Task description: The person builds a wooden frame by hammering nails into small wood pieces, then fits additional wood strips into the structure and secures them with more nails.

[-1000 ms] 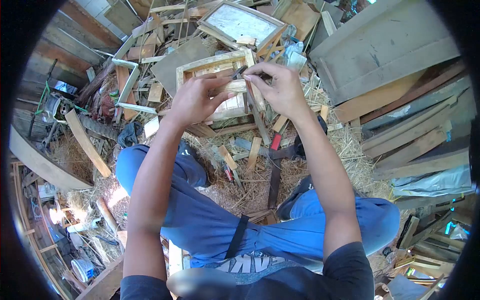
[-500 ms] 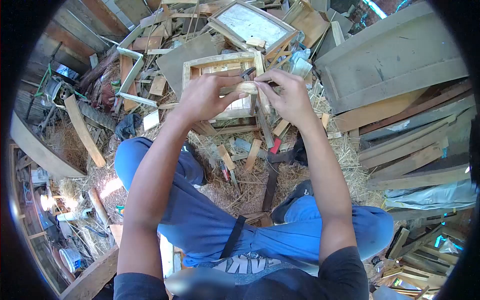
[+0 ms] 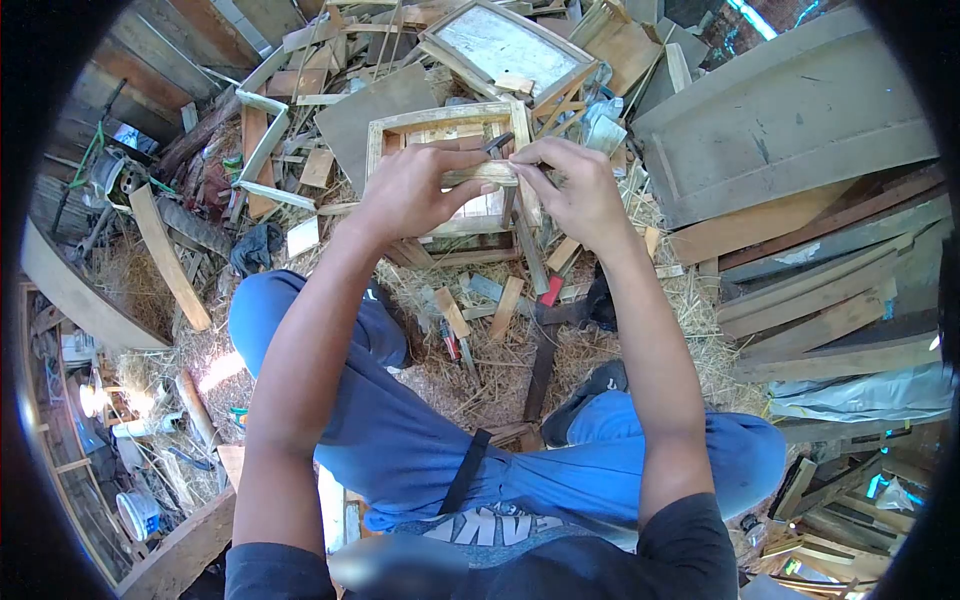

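Note:
My left hand (image 3: 415, 190) is closed around a short pale wood strip (image 3: 475, 174), thumb below and fingers above. A small dark piece (image 3: 497, 143) sticks out by its index fingertip; I cannot make out what it is. At the strip's right end, my right hand (image 3: 575, 185) has thumb and index finger pinched together; whatever lies between them is too small to name. Both hands are over a box-like wooden frame (image 3: 392, 127) resting on the littered ground.
A dark tool with a red part (image 3: 541, 350) lies between my feet, near a red-handled screwdriver-like tool (image 3: 451, 346). Wood scraps and a framed panel (image 3: 510, 50) lie beyond the frame. A large grey panel (image 3: 790, 115) leans at right above stacked boards (image 3: 830, 315).
Hardly anything differs. Both hands keep their hold at the wood strip, and the view has shifted very slightly.

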Demonstrator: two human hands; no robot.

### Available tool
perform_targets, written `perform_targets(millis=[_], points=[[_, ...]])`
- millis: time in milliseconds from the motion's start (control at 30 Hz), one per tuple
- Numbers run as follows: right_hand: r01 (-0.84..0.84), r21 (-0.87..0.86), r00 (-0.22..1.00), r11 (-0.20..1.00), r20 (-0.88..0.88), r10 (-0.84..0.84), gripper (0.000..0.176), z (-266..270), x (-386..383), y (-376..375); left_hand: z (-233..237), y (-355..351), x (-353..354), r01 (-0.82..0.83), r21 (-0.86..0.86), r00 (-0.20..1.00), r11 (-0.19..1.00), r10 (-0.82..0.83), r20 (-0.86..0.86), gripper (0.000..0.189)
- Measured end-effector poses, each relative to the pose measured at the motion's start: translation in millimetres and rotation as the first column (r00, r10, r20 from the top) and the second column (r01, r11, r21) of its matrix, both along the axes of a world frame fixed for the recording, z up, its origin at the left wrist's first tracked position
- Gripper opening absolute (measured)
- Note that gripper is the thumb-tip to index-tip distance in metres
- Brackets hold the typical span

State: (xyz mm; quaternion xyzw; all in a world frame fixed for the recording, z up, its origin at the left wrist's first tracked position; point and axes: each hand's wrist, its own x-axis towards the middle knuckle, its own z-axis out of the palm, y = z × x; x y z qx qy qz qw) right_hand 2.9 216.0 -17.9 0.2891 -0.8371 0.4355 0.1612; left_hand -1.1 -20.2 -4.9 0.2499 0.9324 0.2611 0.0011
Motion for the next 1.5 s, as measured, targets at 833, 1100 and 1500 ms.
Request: perform_targets(millis=[833, 1100, 1500], points=[[-0.065, -0.042, 0.987, 0.997, -0.147, 0.058, 0.011, -15, -6, -2, -6, -2, -3, 0.020, 0.003, 0.999, 1.000, -0.020, -0.043, 0.036], [-0.070, 0.010, 0.986, 0.997, -0.150, 0.071, 0.012, -11, -7, -3, -3, -3, -1, 0.048, 0.022, 0.997, 0.999, -0.046, -0.061, 0.037], [-0.039, 0.019, 0.994, 0.999, -0.097, 0.041, 0.012, -10, -2, -1, -8, -4, -2, 0.043, 0.062, 0.998, 0.997, -0.041, -0.046, 0.039]])
